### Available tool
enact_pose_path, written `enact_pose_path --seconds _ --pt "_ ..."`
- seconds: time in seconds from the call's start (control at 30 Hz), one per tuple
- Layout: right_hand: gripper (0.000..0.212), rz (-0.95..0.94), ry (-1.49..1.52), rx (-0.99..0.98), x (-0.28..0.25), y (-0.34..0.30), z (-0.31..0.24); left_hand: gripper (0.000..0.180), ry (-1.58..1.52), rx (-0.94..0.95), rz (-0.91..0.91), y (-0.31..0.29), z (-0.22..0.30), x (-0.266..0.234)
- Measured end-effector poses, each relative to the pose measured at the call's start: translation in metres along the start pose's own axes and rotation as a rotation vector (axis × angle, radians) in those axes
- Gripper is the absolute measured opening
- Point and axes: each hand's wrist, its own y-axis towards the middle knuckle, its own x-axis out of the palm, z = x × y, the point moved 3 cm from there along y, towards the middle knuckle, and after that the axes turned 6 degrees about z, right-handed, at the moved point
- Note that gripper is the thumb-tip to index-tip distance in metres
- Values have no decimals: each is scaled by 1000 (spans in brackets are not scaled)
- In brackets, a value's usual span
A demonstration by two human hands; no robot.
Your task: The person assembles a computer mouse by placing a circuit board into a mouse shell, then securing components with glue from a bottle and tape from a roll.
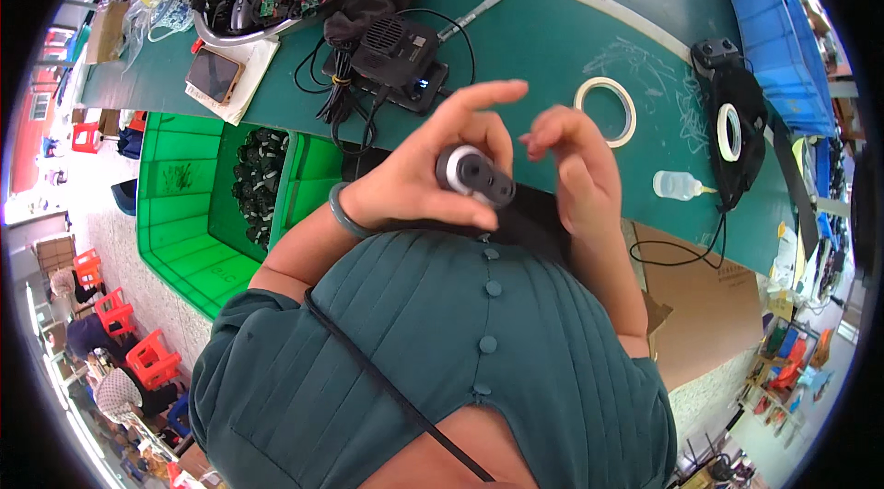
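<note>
My left hand (401, 180) is closed round a small black rounded device with a pale grey band (474, 174), holding it in front of my chest. Two dark round openings show on the device's upturned end. The index finger of this hand sticks out, while thumb and other fingers grip the sides. To the right, my right hand (587, 178) hovers apart from the device. Its fingers are bent and loosely apart, slightly blurred, and nothing shows in them. Beyond both hands lies the green table (543, 56).
A black boxy device with coiled cable (396, 52) stands at the table's far side. Right are tape rolls (628, 111) and a squeeze bottle (677, 185). A green crate (180, 203) holds black parts at left. A tub (276, 33) of electronic parts stands far left; a cardboard box (695, 305) sits lower right.
</note>
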Motion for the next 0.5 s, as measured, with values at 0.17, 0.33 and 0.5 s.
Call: enact_pose_path --seconds 0.17,0.33,0.5 --pt "41 -135 -1007 -383 27 -15 -29 106 257 19 117 8 -3 -3" --pt "33 -130 -1242 -582 31 -19 -23 99 302 57 48 9 -9 6" --pt "34 -270 -1295 -867 40 -21 -25 88 331 120 43 8 -3 9"
